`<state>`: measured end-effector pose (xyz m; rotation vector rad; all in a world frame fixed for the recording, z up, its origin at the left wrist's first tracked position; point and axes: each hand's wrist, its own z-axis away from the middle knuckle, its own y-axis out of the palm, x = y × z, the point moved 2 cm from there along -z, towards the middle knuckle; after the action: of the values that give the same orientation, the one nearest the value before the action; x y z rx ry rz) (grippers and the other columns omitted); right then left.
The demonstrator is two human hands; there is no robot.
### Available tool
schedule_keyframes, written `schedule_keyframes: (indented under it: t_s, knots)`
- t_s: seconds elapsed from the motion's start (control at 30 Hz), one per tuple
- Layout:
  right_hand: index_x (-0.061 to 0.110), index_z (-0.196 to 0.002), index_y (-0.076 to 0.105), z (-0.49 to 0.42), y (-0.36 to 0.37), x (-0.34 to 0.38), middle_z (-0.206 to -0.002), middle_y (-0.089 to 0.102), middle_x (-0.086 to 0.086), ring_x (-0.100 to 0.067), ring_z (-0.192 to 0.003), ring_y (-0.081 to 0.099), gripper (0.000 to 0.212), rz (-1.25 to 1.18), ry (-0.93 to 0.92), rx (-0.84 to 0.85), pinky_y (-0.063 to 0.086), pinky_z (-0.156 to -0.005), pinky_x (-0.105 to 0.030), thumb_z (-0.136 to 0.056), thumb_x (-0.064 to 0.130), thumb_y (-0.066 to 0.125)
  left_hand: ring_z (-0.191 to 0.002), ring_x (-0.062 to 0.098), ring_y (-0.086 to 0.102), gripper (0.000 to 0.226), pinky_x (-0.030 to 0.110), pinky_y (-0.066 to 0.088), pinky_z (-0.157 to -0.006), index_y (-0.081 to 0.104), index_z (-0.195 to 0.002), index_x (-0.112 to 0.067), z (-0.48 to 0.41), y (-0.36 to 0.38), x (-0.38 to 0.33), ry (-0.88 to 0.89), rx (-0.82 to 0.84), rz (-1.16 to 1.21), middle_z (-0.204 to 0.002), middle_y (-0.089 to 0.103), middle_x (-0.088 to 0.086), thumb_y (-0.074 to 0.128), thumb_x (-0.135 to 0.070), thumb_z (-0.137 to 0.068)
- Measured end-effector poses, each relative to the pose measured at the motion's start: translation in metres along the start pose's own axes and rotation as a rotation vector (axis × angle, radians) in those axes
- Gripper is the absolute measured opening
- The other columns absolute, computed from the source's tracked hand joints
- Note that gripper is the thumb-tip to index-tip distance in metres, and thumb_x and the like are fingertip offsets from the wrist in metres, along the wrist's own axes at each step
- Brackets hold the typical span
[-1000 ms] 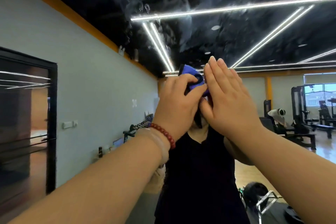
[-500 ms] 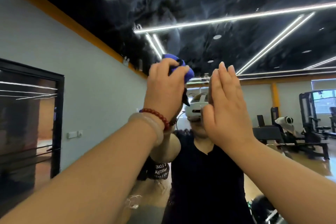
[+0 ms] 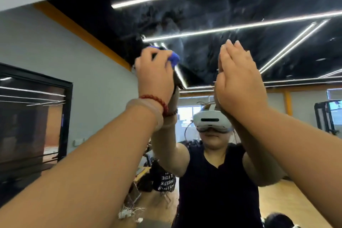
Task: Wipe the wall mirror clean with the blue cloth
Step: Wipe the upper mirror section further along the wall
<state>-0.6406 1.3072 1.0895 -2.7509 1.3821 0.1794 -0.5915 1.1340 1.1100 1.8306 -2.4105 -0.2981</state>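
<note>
Head view: the left hand (image 3: 153,76) clutches the blue cloth (image 3: 174,58), bunched under its fingers, against the mirror (image 3: 240,15). Just right of it, the right hand (image 3: 238,81) rests flat, fingers together. Wiping looks underway; the next stroke likely needs steady pressure across untouched glass.

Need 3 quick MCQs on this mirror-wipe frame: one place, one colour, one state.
1. Which hand holds the cloth?
A. left
B. right
C. both

2. What colour is the beaded bracelet?
A. green
B. red
C. white

3. How is the right hand posed?
A. fist
B. pinching the cloth
C. flat and open against the mirror

Key:
1 A: the left hand grips the blue cloth.
2 B: the beaded bracelet on the left wrist is red.
3 C: the right hand presses the mirror with straight fingers and holds nothing.
</note>
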Motion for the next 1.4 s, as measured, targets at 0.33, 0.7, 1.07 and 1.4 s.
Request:
schedule_keyframes:
  t_s: [0.33, 0.7, 1.07, 1.4]
  knots:
    - [-0.004, -0.140, 0.044, 0.008, 0.009, -0.005, -0.150, 0.040, -0.019, -0.031, -0.143, 0.032, 0.058, -0.046, -0.005, -0.061, 0.015, -0.118, -0.037, -0.090, 0.019, 0.028, -0.095, 0.034, 0.053, 0.022, 0.029, 0.037, -0.086, 0.073, -0.103, -0.010, 0.006, 0.017, -0.018, 0.346, 0.086, 0.012, -0.107, 0.062, 0.012, 0.058, -0.011, -0.088]
    - [-0.007, -0.135, 0.050, 0.009, 0.012, -0.005, -0.144, 0.047, -0.023, -0.035, -0.137, 0.040, 0.057, -0.039, -0.019, -0.120, 0.023, -0.116, -0.042, -0.090, 0.019, 0.026, -0.104, 0.034, 0.053, 0.036, 0.041, 0.043, -0.094, 0.068, -0.119, -0.005, 0.024, 0.020, -0.029, 0.601, 0.235, -0.022, -0.119, 0.062, 0.017, 0.053, -0.009, -0.086]
    - [-0.005, -0.135, 0.051, 0.009, 0.013, -0.005, -0.143, 0.048, -0.021, -0.033, -0.137, 0.041, 0.056, -0.002, -0.017, -0.123, 0.024, -0.116, -0.042, -0.091, 0.020, 0.027, -0.137, 0.035, 0.040, 0.044, 0.041, 0.030, -0.115, 0.053, -0.135, 0.000, 0.029, 0.023, -0.025, 0.785, 0.390, -0.038, -0.146, 0.043, 0.022, 0.047, -0.014, -0.094]
    - [-0.003, -0.136, 0.051, 0.008, 0.013, -0.004, -0.144, 0.048, -0.018, -0.031, -0.137, 0.042, 0.057, 0.061, -0.018, -0.104, 0.026, -0.114, -0.043, -0.089, 0.020, 0.029, -0.142, 0.032, 0.029, 0.046, 0.039, 0.023, -0.118, 0.041, -0.144, -0.005, -0.030, 0.021, -0.024, 0.176, 0.141, -0.164, -0.154, 0.030, 0.017, 0.045, -0.013, -0.099]
